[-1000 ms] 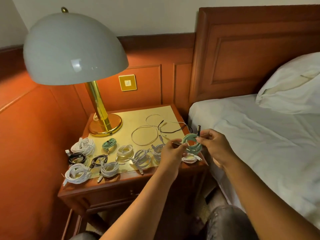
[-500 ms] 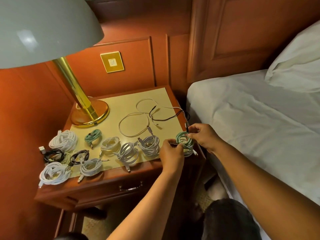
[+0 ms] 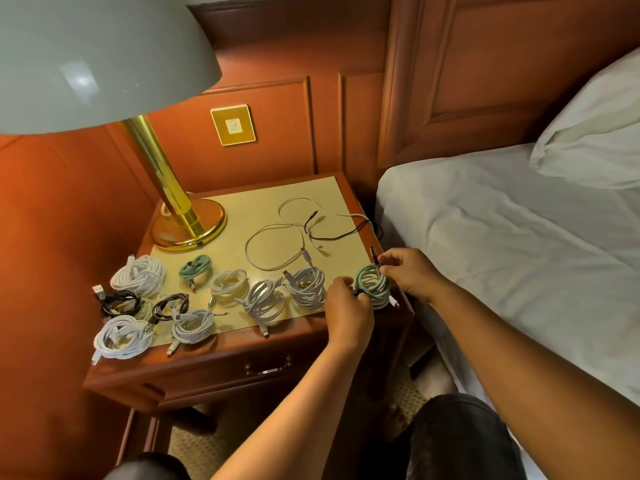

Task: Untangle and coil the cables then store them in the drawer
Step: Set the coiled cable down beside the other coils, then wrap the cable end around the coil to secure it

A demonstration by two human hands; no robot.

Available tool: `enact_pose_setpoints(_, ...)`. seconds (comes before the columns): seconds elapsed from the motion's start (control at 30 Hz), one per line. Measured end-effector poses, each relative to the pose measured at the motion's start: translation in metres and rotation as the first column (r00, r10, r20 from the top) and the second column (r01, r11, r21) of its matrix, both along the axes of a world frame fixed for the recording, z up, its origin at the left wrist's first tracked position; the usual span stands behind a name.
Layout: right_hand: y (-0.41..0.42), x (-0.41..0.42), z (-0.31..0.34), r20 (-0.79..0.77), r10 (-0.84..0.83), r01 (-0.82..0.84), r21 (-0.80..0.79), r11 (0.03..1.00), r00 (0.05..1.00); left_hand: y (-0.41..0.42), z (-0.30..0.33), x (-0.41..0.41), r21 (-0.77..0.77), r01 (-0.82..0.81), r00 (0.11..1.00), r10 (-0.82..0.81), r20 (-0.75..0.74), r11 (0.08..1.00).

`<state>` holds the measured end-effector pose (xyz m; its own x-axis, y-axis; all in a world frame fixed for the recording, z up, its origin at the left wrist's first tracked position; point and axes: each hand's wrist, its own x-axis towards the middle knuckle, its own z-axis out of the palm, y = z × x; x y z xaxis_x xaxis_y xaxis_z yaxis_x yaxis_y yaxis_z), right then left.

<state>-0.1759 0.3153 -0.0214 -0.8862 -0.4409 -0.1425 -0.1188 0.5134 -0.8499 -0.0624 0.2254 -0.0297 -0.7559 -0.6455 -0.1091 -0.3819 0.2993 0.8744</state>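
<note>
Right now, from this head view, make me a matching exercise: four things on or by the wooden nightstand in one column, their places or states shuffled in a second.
Things:
1. mint-green coiled cable
2. loose white and black cables
3. brass lamp base
4. wooden nightstand drawer

Places or states:
A. closed, metal handle showing
B. back left of the nightstand top
C. held between left hand and right hand
D. uncoiled, at the back right of the top

Pairs: 1-C, 2-D, 3-B, 4-A

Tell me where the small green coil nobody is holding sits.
In the head view, the small green coil lies on the nightstand's left half, in front of the lamp base, between two white coils.
</note>
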Motion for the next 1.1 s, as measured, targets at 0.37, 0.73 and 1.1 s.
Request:
enact_pose_setpoints(0.37, 0.013, 0.022, 0.02, -0.035, -0.12, 0.122, 0.037, 0.992, 0.992, -0.005, 0.019, 0.021, -0.096, 0.079, 0.996, -0.083, -0.038, 0.992)
enact_pose_setpoints(0.73, 0.001, 0.065, 0.069, -0.165, -0.13, 0.122, -0.054, 0.991, 0.978, -0.038, 0.073, 0.042, -0.086, 0.05, 0.988, -0.061, -0.14, 0.995)
enact_pose_setpoints(1.1, -0.081, -0.004, 0.074, -0.212, 0.034, -0.009, 0.12, 0.993, 0.977, -0.173, 0.076, -0.021, -0.285, 0.006, 1.0, -0.011, -0.018, 0.958)
